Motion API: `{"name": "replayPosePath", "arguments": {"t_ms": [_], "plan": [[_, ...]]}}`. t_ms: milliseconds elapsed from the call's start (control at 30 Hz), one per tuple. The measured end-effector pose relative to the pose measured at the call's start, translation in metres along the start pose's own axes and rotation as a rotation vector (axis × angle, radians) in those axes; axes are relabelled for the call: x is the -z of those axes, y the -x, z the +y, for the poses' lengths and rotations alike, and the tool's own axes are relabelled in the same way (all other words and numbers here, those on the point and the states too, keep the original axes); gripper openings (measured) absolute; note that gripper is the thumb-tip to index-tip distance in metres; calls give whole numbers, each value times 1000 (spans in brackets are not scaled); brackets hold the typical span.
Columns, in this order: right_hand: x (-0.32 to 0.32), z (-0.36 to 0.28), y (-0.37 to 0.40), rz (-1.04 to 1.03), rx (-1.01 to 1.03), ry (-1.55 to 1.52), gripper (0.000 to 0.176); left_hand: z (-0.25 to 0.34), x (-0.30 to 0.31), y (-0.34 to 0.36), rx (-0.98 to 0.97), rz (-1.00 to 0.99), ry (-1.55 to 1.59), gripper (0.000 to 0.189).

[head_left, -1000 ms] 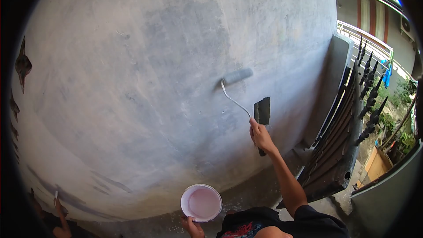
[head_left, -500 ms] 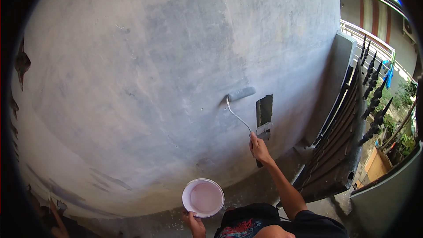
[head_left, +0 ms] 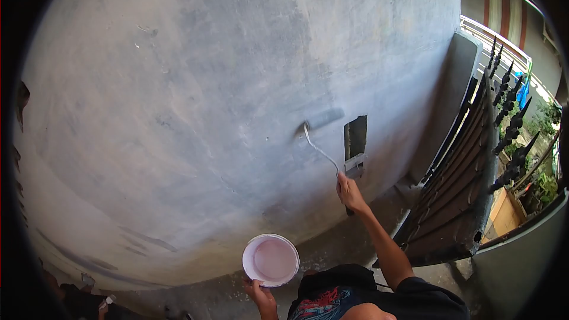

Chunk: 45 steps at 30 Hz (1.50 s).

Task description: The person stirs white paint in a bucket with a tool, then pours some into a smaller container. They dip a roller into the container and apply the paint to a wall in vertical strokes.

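My right hand (head_left: 350, 193) grips the dark handle of a paint roller (head_left: 323, 119). Its grey sleeve is pressed against the grey concrete wall (head_left: 195, 101), just left of a small dark rectangular opening (head_left: 355, 137) in that wall. A bent white wire arm joins the sleeve to the handle. My left hand (head_left: 260, 293) holds a round white tub (head_left: 271, 259) of pale pinkish paint low in front of me, fingers on its near rim.
A dark metal gate with spear tips (head_left: 474, 166) stands open at the right beside a grey pillar (head_left: 450, 95). Beyond it are a railing, plants and a building. Another person's hand holding something small (head_left: 104, 303) shows at the lower left by the wall's base.
The roller sleeve came down the wall from one second ago, then edged slightly up again. My right hand shifted a little. The tub stayed nearly still. The other person's hand moved lower.
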State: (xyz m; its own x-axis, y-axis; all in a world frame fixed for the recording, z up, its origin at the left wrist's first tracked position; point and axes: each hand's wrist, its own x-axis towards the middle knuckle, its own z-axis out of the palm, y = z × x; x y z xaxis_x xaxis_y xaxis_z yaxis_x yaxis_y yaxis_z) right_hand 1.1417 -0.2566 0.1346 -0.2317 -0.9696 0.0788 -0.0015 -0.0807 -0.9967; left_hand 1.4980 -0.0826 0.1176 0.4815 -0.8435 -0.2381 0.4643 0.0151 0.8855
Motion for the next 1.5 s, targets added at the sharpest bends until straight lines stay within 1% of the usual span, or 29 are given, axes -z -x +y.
{"name": "replayPosePath", "arguments": {"t_ms": [100,167,233,367,467,533,567,667,733,867,967,1033,1133,1233,1300,1367,1400,1500], "plan": [[2,56,20,0,-49,49,62,2,-4,0,4,2,-3,39],[5,64,28,6,-63,67,62,3,-5,1,-1,-1,-7,40],[10,60,32,-42,-274,-48,60,4,-8,1,8,21,-20,40],[13,35,30,-45,-244,-27,61,2,-10,0,31,-19,-4,40],[10,35,30,-51,-243,-67,60,2,-12,5,14,-22,2,39],[6,47,23,-41,-177,-90,61,2,-13,6,-4,-36,22,38],[4,54,21,-40,-177,-91,61,2,-12,7,-4,-36,20,38],[-5,91,28,-23,-117,-74,62,0,-2,9,11,18,2,37],[-5,121,35,-8,-199,-18,63,-4,6,7,-11,24,9,36],[-7,109,40,4,-236,-58,64,4,6,16,-35,16,1,35],[-2,72,22,28,-196,-6,64,8,3,20,-21,21,-18,35],[0,50,5,25,-55,-49,62,5,11,17,-40,37,-53,35],[7,4,-9,43,-38,-82,60,2,15,17,-60,27,-47,36],[16,-17,-11,29,-56,-131,58,-3,25,14,-71,10,-52,37],[22,-17,-13,38,-50,-140,57,-3,26,15,-70,18,-49,36],[31,-10,-20,-1,-56,-158,58,-6,26,16,-66,35,-38,36],[32,0,-23,53,4,-79,59,-6,29,16,-62,31,-55,36],[31,35,-24,24,37,-80,60,-6,26,17,-57,23,-52,36]]}}
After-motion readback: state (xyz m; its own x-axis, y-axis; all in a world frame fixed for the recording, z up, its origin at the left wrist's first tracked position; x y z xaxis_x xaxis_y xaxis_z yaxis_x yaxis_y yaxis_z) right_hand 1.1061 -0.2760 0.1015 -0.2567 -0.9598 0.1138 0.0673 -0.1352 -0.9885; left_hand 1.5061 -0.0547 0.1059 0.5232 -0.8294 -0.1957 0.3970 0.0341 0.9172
